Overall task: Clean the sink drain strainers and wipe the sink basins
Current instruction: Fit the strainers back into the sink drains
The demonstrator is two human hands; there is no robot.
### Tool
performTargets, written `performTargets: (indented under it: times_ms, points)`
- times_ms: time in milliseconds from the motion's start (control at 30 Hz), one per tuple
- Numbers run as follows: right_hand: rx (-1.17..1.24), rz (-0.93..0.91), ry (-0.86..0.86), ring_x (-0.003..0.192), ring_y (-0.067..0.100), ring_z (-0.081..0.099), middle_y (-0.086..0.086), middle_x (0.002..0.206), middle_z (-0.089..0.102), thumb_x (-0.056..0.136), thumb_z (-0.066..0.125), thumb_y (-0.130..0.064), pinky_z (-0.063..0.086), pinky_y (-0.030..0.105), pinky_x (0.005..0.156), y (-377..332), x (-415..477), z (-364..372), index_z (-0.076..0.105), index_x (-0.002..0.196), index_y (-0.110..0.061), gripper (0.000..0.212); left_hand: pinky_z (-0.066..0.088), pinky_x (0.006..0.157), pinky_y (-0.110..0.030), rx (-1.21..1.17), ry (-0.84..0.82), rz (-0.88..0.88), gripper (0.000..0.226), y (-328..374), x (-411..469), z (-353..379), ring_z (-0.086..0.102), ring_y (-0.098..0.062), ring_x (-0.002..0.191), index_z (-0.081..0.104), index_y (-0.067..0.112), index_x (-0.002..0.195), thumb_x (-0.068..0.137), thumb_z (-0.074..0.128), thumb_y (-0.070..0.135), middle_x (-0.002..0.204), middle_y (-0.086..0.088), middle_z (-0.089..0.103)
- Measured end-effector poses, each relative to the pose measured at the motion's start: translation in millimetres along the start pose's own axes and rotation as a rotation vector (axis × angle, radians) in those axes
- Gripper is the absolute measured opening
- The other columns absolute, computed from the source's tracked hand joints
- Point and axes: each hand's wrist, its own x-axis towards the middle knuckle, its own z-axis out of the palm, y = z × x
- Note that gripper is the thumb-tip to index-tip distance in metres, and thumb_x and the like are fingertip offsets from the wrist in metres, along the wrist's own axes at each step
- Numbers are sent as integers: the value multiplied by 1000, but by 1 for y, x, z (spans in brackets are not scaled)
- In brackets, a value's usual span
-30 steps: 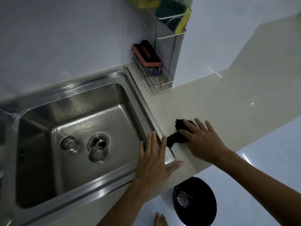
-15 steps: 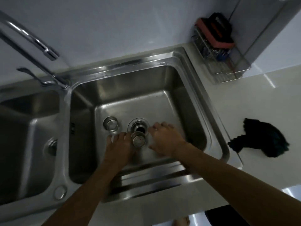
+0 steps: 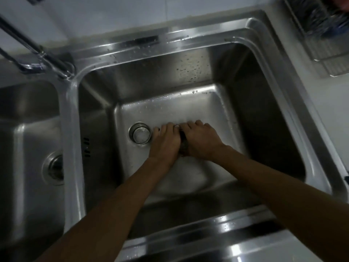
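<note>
Closing together since earlier, both hands (image 3: 184, 140) seemingly grip the strainer (image 3: 183, 146).

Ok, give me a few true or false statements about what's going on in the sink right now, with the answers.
1. Both hands are down in the right basin. True.
2. The left hand and right hand are far apart. False: they meet over a dark object at the drain.
3. A round metal strainer sits to the left of the hands. True.
4. The faucet is running water over the hands. False: no stream shows.
</note>
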Motion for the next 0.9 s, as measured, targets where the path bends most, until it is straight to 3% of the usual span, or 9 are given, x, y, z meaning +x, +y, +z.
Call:
performTargets:
  times_ms: [100, 333, 433, 600, 667, 800, 900]
  points:
    - [-24, 13, 25, 116, 31, 54, 10, 133, 54, 80, 74, -55, 49, 43, 93, 1, 7, 5, 46, 141, -13, 80, 27, 107, -44, -11, 61, -24, 40, -6, 15, 4, 41, -32, 136, 50, 10, 135, 99, 57, 24, 148, -14, 43]
    - [35, 30, -36, 119, 34, 50, 13, 137, 48, 79, 76, -53, 53, 45, 92, -2, 13, 10, 41, 145, -13, 85, 19, 118, -54, 23, -42, 22, 83, -18, 13, 10, 24, -35, 151, 49, 7, 140, 79, 77, 56, 161, -20, 26]
    - [9, -18, -5, 119, 36, 51, 15, 137, 49, 80, 74, -52, 52, 48, 93, -14, 18, 2, 40, 148, -13, 86, 13, 121, -56, 11, 28, 10, 81, -37, 1, 0, 20, -33, 155, 49, 14, 142, 78, 78, 53, 164, -18, 23]
    - [61, -113, 36, 124, 38, 50, 16, 141, 49, 74, 76, -62, 49, 50, 100, -59, 46, -13, 37, 150, -12, 98, 12, 123, -58, 197, -50, -135, 97, -80, -13, -26, 34, -32, 146, 39, 19, 147, 71, 81, 62, 156, -14, 38]
    - [54, -129, 42, 124, 36, 50, 14, 141, 49, 77, 74, -63, 48, 48, 101, -75, 58, -12, 38, 149, -13, 94, 14, 123, -57, 217, -99, -194, 87, -91, -17, -30, 44, -31, 137, 41, 16, 145, 77, 80, 56, 144, -12, 51]
    - [92, -121, 55, 119, 34, 51, 13, 136, 52, 81, 73, -56, 49, 46, 97, -90, 69, -5, 45, 140, -12, 79, 14, 123, -53, 171, -81, -252, 43, -101, -17, -25, 57, -27, 122, 55, 15, 124, 91, 71, 38, 123, -6, 67]
    - [121, -111, 100, 117, 36, 52, 14, 133, 53, 79, 76, -51, 49, 48, 95, -85, 57, -7, 49, 137, -12, 75, 20, 119, -51, 88, -3, -254, 42, -96, -23, -23, 56, -30, 121, 57, 16, 123, 91, 69, 41, 125, -9, 63]
